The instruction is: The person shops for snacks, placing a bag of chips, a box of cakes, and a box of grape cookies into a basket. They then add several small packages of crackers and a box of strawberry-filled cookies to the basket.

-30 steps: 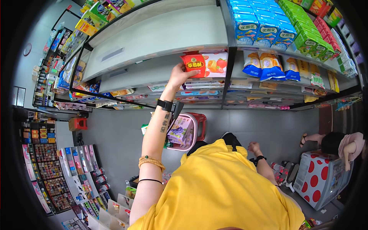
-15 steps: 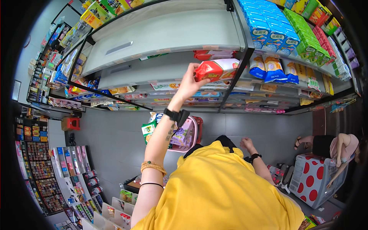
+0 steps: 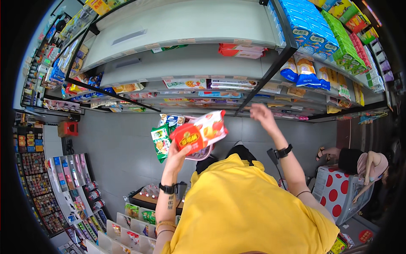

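My left hand (image 3: 174, 158) grips one end of a red and white snack package (image 3: 202, 132) with fruit pictures on it. The package is tilted above a pink basket (image 3: 198, 158) on the floor and hides most of its inside. At the basket's left, a green and white snack bag (image 3: 160, 142) and a blue and white pack (image 3: 172, 120) stick out. My right hand (image 3: 263, 116) is raised in front of the lower shelves, holding nothing, its fingers loosely apart. Similar red packs (image 3: 241, 51) lie stacked on the shelf beyond.
A long shelf rack (image 3: 177, 31) with a black frame runs across the far side. Blue drink cartons (image 3: 311, 36) stand at its right. A person (image 3: 372, 163) leans over a red-dotted bin (image 3: 336, 190) at the right. White divided trays (image 3: 127, 230) are at the lower left.
My left hand has brought the red package down from the shelf to above the basket. My right hand has risen from beside my body toward the shelves.
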Tool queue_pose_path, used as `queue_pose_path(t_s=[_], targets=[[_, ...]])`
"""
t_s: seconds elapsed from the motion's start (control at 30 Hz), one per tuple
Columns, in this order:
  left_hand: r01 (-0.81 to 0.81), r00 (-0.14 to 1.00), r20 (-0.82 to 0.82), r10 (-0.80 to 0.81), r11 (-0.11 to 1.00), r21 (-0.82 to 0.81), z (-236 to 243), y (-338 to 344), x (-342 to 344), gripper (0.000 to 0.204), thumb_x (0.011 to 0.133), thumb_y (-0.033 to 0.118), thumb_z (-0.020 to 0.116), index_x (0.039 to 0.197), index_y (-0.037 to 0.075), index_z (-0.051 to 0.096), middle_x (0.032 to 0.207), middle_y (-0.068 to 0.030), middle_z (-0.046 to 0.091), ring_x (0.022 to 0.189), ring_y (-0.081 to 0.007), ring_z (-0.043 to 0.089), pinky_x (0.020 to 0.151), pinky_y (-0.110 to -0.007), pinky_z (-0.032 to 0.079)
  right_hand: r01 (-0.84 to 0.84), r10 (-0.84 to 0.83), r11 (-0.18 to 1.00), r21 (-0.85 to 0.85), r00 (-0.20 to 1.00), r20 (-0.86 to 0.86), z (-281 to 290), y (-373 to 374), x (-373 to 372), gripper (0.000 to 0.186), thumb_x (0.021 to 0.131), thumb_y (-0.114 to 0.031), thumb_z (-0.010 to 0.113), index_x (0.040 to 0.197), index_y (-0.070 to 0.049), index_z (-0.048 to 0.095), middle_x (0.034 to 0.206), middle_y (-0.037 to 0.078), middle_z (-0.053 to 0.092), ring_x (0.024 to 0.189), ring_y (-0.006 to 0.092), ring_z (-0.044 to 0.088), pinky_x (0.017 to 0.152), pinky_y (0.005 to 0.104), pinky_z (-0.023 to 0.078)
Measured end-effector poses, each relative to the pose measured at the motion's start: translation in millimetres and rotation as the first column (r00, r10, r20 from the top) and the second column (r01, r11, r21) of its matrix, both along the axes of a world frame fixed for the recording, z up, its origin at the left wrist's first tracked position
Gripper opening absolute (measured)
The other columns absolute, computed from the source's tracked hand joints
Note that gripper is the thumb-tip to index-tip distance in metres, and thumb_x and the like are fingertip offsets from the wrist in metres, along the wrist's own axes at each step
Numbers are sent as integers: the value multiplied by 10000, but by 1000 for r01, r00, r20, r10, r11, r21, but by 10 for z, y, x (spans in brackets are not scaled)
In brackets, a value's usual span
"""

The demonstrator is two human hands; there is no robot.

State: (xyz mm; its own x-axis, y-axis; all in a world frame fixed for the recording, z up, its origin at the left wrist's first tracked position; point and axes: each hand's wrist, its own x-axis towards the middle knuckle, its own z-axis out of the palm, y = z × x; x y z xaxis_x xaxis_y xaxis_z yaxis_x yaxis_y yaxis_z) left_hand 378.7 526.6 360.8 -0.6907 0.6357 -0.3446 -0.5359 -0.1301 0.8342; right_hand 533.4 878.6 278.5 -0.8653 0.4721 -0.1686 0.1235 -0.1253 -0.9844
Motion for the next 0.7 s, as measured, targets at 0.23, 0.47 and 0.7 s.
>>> queue_pose_path(t_s=[0.23, 0.47, 0.7], targets=[[-259, 920, 303, 250, 966, -11, -266, -699, 510, 636, 775, -83, 613, 1339, 35, 345, 1245, -117, 516, 1136, -242, 539, 944, -390, 483, 284, -284, 959, -14, 951, -121, 915, 263, -1225, 632, 885, -205, 585, 1402, -54, 255, 1316, 163, 412, 1153, 248, 499, 896, 348, 450], [-330, 904, 324, 279, 937, 115, -274, -895, 750, 686, 740, -94, 637, 1341, 41, 335, 1250, -119, 508, 1158, -244, 522, 975, -397, 454, 574, -621, 720, -391, 784, 8, 1016, 476, -1912, 600, 850, -338, 590, 1316, -81, 314, 1276, 194, 367, 1151, 406, 417, 911, 535, 415], [-399, 887, 309, 344, 906, 138, -340, -1142, 807, 678, 752, -83, 635, 1344, 40, 327, 1265, -123, 488, 1169, -238, 508, 991, -394, 433, 587, -641, 645, -490, 764, 72, 1047, 690, -2226, 308, 904, -340, 474, 1031, -61, 506, 981, 173, 506, 982, 368, 486, 936, 576, 417]])
